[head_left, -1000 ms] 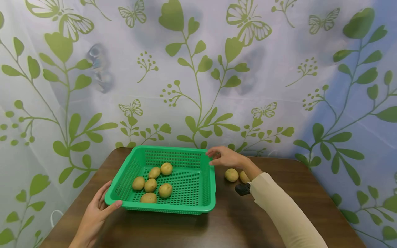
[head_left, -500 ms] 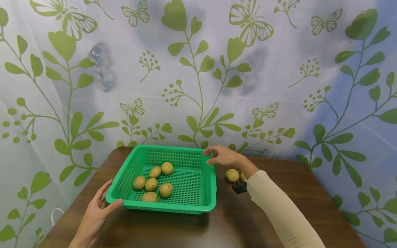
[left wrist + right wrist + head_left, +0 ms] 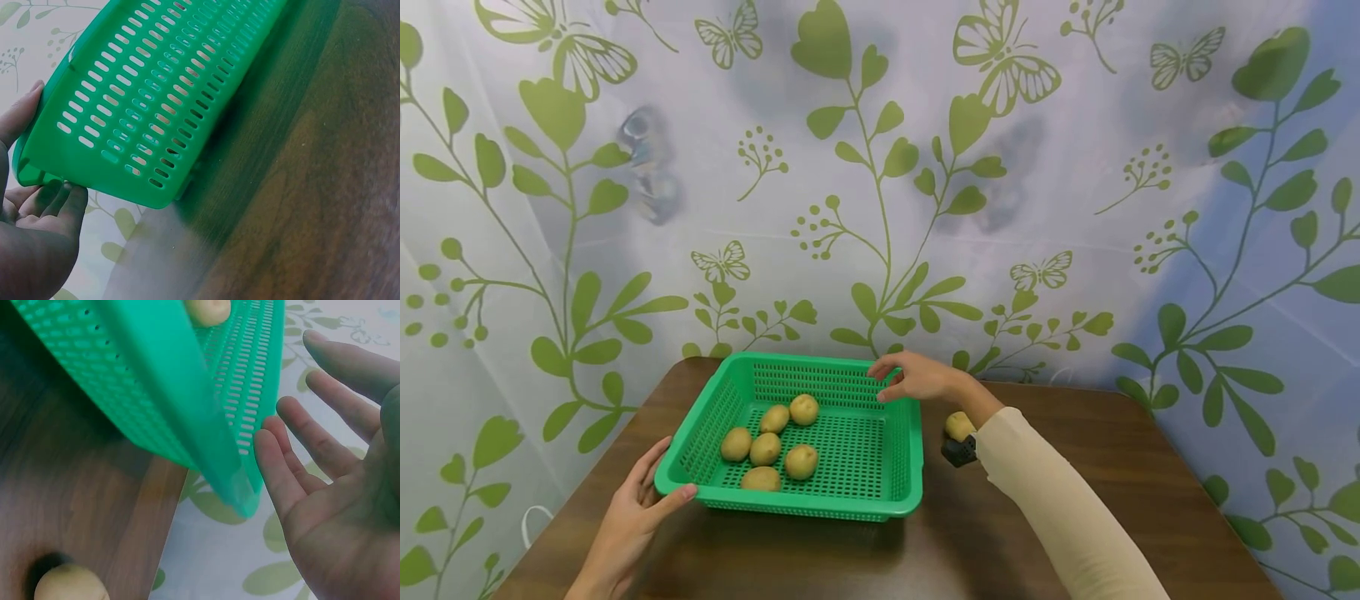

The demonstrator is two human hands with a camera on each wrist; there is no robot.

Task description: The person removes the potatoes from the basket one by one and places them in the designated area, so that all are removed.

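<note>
A green basket (image 3: 880, 506) stands on the left part of the brown counter (image 3: 1135, 450), with its far side close to the counter's far edge and just beside the far left corner. Six potatoes (image 3: 765, 449) lie inside it, gathered mostly in the left half. The left hand (image 3: 632, 517) holds the basket at its near left corner: the thumb lies on the rim and the other fingers are bent under it, so they are pinching the rim between them. The right hand (image 3: 925, 379) hangs at the basket's far right corner. Its fingers are a little spread, softly bent, and they hold nothing; whether they touch the rim, I cannot tell. One more potato (image 3: 958, 426) lies on the counter, between the basket and the right edge, partly hidden by a black device (image 3: 958, 451) at the right wrist. The right sleeve (image 3: 1067, 500) is beige. Beyond the far edge hangs a pale sheet (image 3: 1060, 192) with green leaves and butterflies.
</note>
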